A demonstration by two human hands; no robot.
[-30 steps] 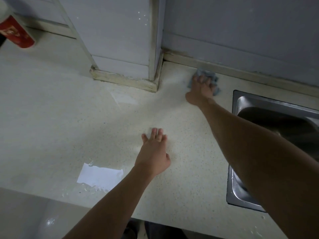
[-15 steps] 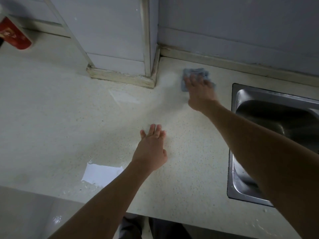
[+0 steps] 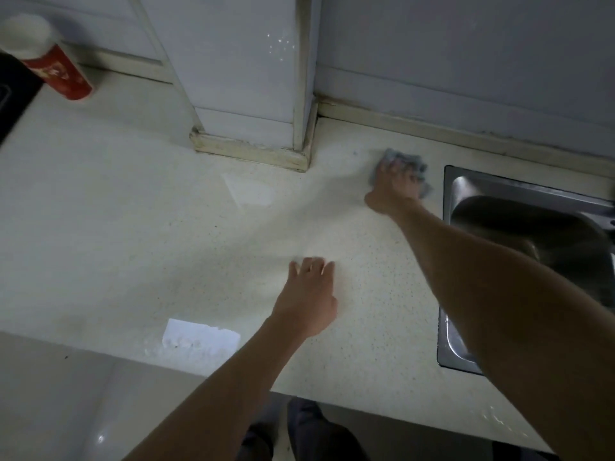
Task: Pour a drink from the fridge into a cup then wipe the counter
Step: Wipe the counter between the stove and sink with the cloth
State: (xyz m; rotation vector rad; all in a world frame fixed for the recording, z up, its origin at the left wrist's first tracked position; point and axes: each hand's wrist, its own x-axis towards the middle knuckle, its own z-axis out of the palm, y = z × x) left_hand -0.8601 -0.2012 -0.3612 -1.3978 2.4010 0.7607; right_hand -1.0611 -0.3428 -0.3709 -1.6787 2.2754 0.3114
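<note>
The pale speckled counter (image 3: pixel 139 247) fills most of the view. My right hand (image 3: pixel 394 186) presses a crumpled blue-grey cloth (image 3: pixel 411 161) flat against the counter near the back wall, just left of the sink; its fingers lie spread over the cloth, which shows only round the fingertips. My left hand (image 3: pixel 307 294) rests palm down on the counter in the middle, fingers straight, holding nothing. A red cup (image 3: pixel 53 68) with a white top stands at the far left by the wall.
A steel sink (image 3: pixel 519 191) is set into the counter at the right. A tiled pillar corner (image 3: pixel 253 148) juts onto the counter at the back. A dark appliance edge (image 3: pixel 13 98) is at far left. Bright window reflections (image 3: pixel 199 341) lie near the front edge.
My right hand has slid the cloth a little to the right along the back of the counter, toward the sink. My left hand has stayed planted on the counter.
</note>
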